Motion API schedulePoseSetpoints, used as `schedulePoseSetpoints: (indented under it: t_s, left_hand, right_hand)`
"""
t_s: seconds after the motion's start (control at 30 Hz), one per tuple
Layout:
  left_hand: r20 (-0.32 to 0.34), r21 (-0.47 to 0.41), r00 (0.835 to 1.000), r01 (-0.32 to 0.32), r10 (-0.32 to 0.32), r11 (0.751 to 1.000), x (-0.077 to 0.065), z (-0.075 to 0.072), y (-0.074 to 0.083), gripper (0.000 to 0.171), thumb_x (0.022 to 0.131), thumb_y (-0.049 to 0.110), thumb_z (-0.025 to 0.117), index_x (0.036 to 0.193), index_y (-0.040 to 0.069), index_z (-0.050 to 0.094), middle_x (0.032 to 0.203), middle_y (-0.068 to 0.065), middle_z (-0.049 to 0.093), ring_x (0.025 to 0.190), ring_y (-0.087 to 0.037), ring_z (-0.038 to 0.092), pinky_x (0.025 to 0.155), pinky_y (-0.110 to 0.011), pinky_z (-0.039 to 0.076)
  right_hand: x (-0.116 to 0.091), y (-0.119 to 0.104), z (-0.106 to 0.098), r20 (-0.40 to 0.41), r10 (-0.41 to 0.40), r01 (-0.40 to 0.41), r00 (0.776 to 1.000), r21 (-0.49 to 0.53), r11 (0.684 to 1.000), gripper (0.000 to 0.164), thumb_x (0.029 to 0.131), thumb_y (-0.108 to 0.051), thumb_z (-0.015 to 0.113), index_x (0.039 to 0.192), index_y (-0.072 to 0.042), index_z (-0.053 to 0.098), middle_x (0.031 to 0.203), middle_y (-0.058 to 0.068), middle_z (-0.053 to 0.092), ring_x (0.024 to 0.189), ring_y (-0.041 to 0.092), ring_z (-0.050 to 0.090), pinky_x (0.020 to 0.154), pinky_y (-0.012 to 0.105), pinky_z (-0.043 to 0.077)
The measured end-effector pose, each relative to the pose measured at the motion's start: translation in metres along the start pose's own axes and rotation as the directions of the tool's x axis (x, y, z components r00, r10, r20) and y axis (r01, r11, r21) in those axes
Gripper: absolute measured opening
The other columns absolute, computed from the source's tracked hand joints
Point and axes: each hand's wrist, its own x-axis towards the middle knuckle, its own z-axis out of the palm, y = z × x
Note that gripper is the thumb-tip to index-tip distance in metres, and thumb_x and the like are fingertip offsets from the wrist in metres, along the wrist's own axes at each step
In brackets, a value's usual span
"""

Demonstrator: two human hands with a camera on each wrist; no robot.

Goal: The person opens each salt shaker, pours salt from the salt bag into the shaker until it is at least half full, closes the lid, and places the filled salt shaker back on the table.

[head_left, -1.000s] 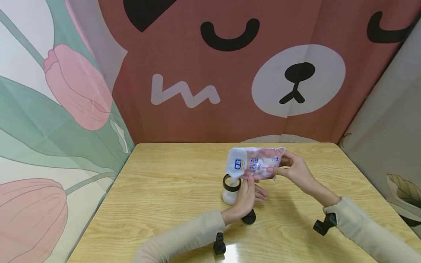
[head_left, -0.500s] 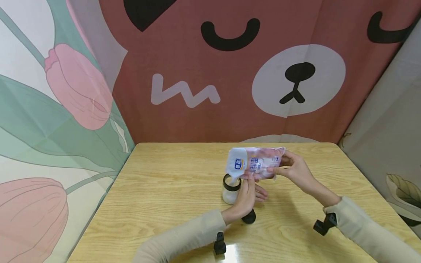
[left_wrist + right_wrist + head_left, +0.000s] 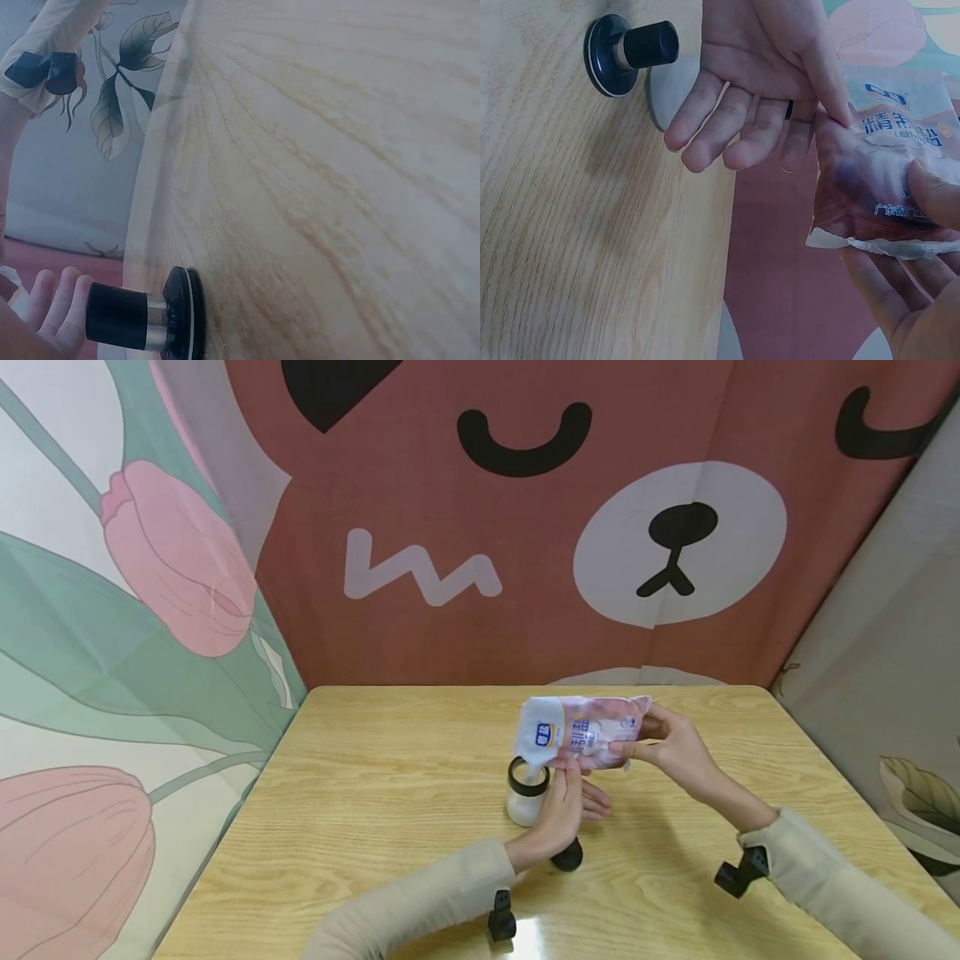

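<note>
A pink and white bag of salt [image 3: 592, 727] is held on its side over a glass jar [image 3: 523, 808] with a black rim. Its lower left corner is at the jar's mouth, and white salt shows inside the jar. My right hand [image 3: 678, 756] grips the bag's right end, thumb in front and fingers behind. My left hand [image 3: 558, 814] pinches the bag's lower edge near that corner, its other fingers stretched out. Below the left hand stands a black lid [image 3: 622, 52] with a knob and a silver collar, largely hidden by that hand in the head view.
Everything rests on a light wooden table [image 3: 360, 793]. A curtain with a bear print [image 3: 420, 643] hangs behind the far edge, and a flower-print curtain [image 3: 202, 718] is on the left. Small black cameras [image 3: 501, 918] are strapped on both wrists.
</note>
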Motion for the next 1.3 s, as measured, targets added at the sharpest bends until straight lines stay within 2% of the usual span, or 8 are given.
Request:
schedulePoseSetpoints:
  t_s: [0.33, 0.53, 0.77, 1.0, 1.17, 1.3]
  left_hand:
    - [0.0, -0.008, 1.0, 0.0, 0.0, 1.0, 0.0001, 0.0003, -0.0024, 0.049, 0.11, 0.04, 0.015, 0.121, -0.001, 0.04, 0.09, -0.021, 0.069, 0.082, -0.037, 0.071, 0.072, -0.04, 0.061]
    - [0.0, -0.002, 1.0, -0.002, 0.002, 1.0, 0.0003, 0.0001, -0.0021, 0.051, 0.11, 0.04, 0.014, 0.122, -0.003, 0.04, 0.089, -0.021, 0.069, 0.081, -0.036, 0.071, 0.07, -0.037, 0.062]
    - [-0.003, -0.006, 1.0, 0.001, -0.001, 1.0, 0.0002, 0.0009, -0.0012, 0.049, 0.11, 0.04, 0.014, 0.12, -0.001, 0.04, 0.089, -0.021, 0.069, 0.08, -0.035, 0.071, 0.074, -0.048, 0.06]
    - [0.0, -0.004, 1.0, 0.002, -0.002, 1.0, 0.0005, 0.001, -0.0026, 0.052, 0.11, 0.04, 0.015, 0.122, -0.003, 0.04, 0.089, -0.02, 0.069, 0.081, -0.034, 0.071, 0.072, -0.042, 0.061]
    - [-0.002, -0.007, 1.0, -0.006, 0.006, 1.0, 0.0, 0.0014, -0.0036, 0.051, 0.11, 0.04, 0.014, 0.121, -0.002, 0.041, 0.089, -0.021, 0.069, 0.08, -0.035, 0.071, 0.074, -0.049, 0.06]
    - [-0.001, -0.006, 1.0, -0.009, 0.009, 1.0, -0.0003, 0.0016, -0.0038, 0.052, 0.11, 0.039, 0.013, 0.121, -0.003, 0.041, 0.089, -0.021, 0.069, 0.08, -0.036, 0.071, 0.073, -0.045, 0.061]
  right_hand:
    - [-0.0006, -0.0009, -0.0002, 0.015, 0.033, -0.034, 0.999, 0.012, 0.999, 0.04, 0.086, -0.016, 0.08, 0.119, -0.003, 0.06, 0.1, 0.007, 0.074, 0.091, 0.017, 0.067, 0.071, 0.029, 0.057]
    - [-0.0008, -0.0009, 0.0002, 0.011, 0.024, -0.024, 1.0, 0.013, 1.0, 0.039, 0.086, -0.015, 0.08, 0.117, -0.003, 0.061, 0.098, 0.007, 0.074, 0.091, 0.017, 0.067, 0.07, 0.029, 0.057]
    - [-0.0011, -0.0005, -0.0002, 0.009, 0.01, -0.01, 1.0, 0.014, 1.0, 0.038, 0.086, -0.014, 0.08, 0.117, -0.002, 0.061, 0.097, 0.008, 0.074, 0.09, 0.016, 0.068, 0.07, 0.028, 0.057]
    - [-0.0013, -0.0009, -0.0002, 0.013, 0.023, -0.023, 1.0, 0.005, 1.0, 0.039, 0.086, -0.015, 0.08, 0.117, -0.003, 0.061, 0.098, 0.008, 0.074, 0.091, 0.017, 0.067, 0.071, 0.028, 0.057]
    - [-0.0015, -0.0004, -0.0001, 0.008, 0.015, -0.015, 1.0, 0.003, 1.0, 0.038, 0.086, -0.014, 0.08, 0.116, -0.003, 0.061, 0.097, 0.008, 0.074, 0.09, 0.016, 0.068, 0.07, 0.028, 0.057]
    - [-0.0017, 0.0006, 0.0, 0.007, 0.002, -0.002, 1.0, 0.006, 1.0, 0.038, 0.085, -0.013, 0.08, 0.116, -0.002, 0.061, 0.097, 0.008, 0.074, 0.089, 0.016, 0.068, 0.07, 0.028, 0.057]
